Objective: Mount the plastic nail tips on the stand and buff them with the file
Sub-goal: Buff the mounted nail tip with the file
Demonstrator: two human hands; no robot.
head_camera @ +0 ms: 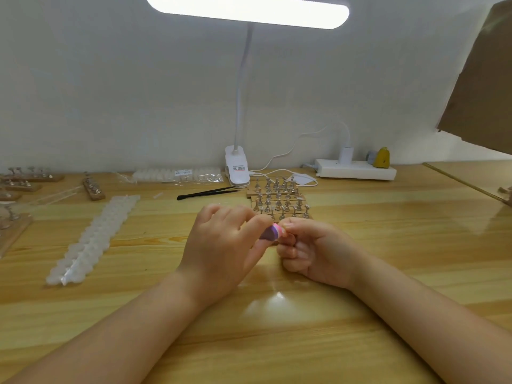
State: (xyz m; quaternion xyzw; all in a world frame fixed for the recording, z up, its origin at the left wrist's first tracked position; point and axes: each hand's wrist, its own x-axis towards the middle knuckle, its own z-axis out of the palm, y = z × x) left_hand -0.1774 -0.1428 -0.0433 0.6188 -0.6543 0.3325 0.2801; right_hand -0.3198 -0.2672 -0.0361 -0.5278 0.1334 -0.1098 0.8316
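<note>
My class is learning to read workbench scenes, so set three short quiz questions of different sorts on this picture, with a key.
1. True or false: the black tweezers are held in the right hand.
2. Which hand grips the pink and purple file? A) left hand B) right hand C) neither
3. Fill in: the long strip of white nail tips lies on the table to the person's ____.

Key:
1. False; they lie on the table near the lamp clip.
2. A.
3. left.
</note>
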